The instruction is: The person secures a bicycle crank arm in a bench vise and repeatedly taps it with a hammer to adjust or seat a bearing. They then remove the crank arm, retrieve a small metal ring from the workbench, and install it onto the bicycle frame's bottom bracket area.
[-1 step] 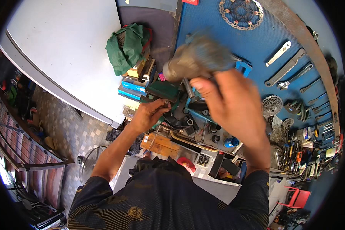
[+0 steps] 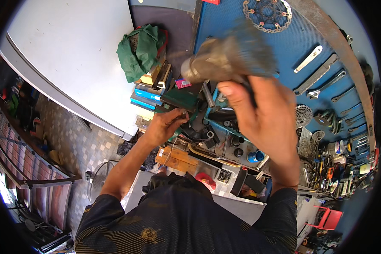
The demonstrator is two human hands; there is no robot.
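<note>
My right hand is wrapped round the grip of a hammer, raised high above the bench. The hammer's brownish-grey metal head is close and large in the picture, its far end smeared by motion. Lower and to the left, my left hand is closed in a pinch over the bench. A small greyish tip shows between its thumb and forefinger, too small to name. A dark green piece lies just beyond the left hand, and a metal bar stands out between the two hands.
Stacked boxes with a green cloth bag on top stand beyond my left hand. Wrenches and a brake disc hang on the blue board. A blue can and several sockets stand on the bench; a fan is at left.
The hammer and my right hand have shifted a little to the right and appear tilted differently. More of a pink packet behind the hammer now shows. My left hand has stayed put.
</note>
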